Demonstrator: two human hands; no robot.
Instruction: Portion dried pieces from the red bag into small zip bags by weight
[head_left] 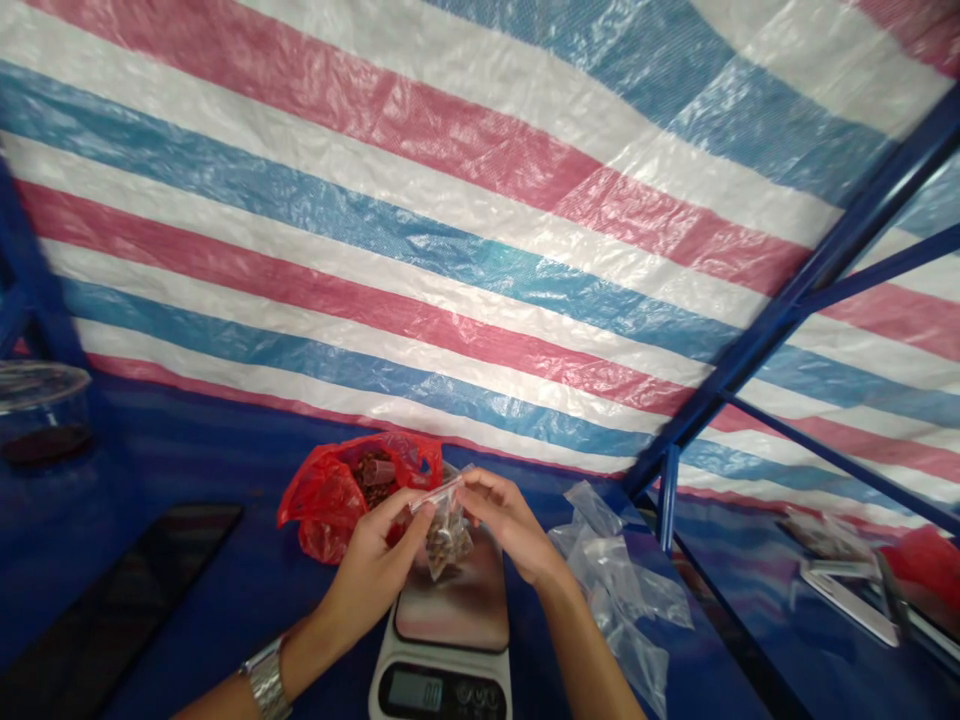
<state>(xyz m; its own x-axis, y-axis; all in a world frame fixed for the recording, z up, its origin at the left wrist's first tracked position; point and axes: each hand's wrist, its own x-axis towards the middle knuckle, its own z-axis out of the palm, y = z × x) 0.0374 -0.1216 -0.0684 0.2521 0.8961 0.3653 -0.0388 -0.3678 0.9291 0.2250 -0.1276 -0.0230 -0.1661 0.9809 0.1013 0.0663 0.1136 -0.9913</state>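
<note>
So there's a crinkly red plastic bag (324,510) of small brown bits, then the left hand (386,545) and right hand (504,515), both pinching the top of a small clear zip bag (448,540) of brown pieces, held over a white-and-silver digital scale (454,600). Loose clear plastic bags (619,580) lie right of that.

1 head view, facing forward and down

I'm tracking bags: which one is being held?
The small clear bag, pinched by left hand and right hand; the red bag and loose clear bags aren't.
</note>
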